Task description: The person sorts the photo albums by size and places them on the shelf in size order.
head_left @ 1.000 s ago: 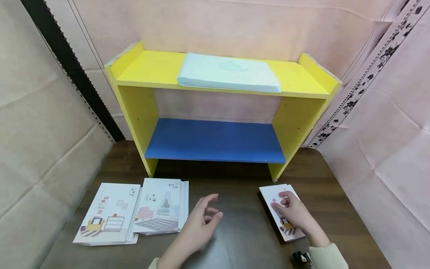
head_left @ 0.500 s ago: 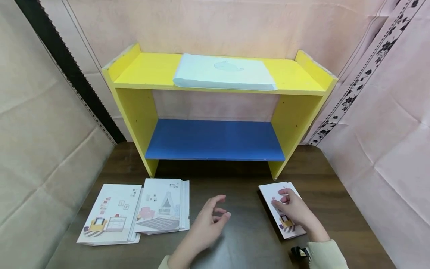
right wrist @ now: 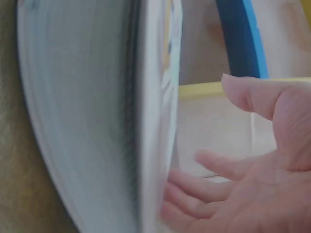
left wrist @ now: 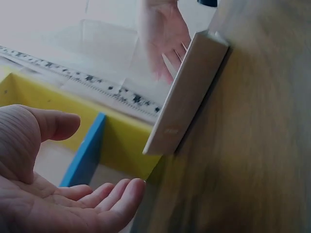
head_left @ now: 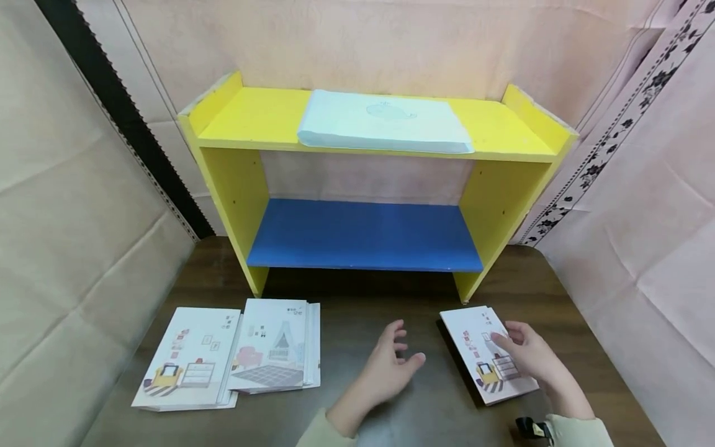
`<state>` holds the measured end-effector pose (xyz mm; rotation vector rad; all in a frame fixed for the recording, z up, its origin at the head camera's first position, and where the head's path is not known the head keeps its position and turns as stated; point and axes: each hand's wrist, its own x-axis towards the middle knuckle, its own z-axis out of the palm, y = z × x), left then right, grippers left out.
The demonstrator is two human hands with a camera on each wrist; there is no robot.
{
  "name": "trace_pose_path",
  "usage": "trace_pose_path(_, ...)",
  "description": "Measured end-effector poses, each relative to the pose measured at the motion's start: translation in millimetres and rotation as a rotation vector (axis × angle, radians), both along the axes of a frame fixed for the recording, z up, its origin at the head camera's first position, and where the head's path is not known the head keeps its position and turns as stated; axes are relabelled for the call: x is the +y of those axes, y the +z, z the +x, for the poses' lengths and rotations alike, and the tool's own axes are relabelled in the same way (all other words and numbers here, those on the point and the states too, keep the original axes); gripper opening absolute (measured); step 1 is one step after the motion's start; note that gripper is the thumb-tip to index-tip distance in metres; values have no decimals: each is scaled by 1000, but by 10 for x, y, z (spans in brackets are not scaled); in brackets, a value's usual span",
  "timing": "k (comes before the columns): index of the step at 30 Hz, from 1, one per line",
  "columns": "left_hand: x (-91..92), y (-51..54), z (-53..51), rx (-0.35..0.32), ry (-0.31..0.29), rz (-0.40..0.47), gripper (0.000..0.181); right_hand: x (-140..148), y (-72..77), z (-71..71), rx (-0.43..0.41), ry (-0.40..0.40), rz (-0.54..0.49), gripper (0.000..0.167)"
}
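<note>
At the right of the table lies a small stack of white booklets (head_left: 483,357) with a yellow chair drawing. My right hand (head_left: 533,357) is at its right edge, fingers loosely bent; in the right wrist view the fingers of this hand (right wrist: 243,170) reach the side of the booklets (right wrist: 87,121), thumb apart. My left hand (head_left: 385,372) hovers over the table left of that stack, thumb spread, holding nothing. The left wrist view shows its palm (left wrist: 53,179) empty, with the stack's side (left wrist: 189,92) beyond.
Two more booklet piles, one with a chair drawing (head_left: 187,360) and one with a tower drawing (head_left: 270,347), lie on the table's left. Behind stands a yellow shelf unit (head_left: 234,205) with a blue shelf (head_left: 363,236) and a folded light-blue item (head_left: 385,124) on top. Cloth walls surround the table.
My left hand has moved right, towards the right-hand stack. My right hand has shifted from over that stack's cover to its right edge. The head view has moved slightly.
</note>
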<state>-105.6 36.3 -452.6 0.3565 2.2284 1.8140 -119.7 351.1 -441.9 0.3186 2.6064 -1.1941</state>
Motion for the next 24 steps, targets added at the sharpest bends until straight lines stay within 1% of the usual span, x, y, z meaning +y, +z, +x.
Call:
trace_pose_path(2, 101, -34, -9, -34, -19, -12, 77, 30, -47, -6, -33, -2, -10, 94)
trace_pose_path(4, 190, -60, -9, -56, -42, -27, 78, 52, -78, -15, -41, 1, -22, 95)
trace_pose_path(8, 304, -93, -9, -97, -65, -36, 76, 116, -110, -31, -44, -20, -102, 95)
trace_pose_path(13, 347, -141, -6, -135, -54, 4, 74, 156, -133, -27, -63, -48, -203, 93)
trace_pose_path(16, 361, -186, -20, -151, -50, 10, 74, 143, -146, -35, -69, -33, -243, 91)
trace_pose_path(20, 384, -232, -36, -185, -62, -3, 74, 131, -166, -25, -71, -11, -254, 86)
trace_pose_path(24, 407, -255, -32, -208, -81, -13, 76, 125, -182, -2, -73, -24, -269, 79)
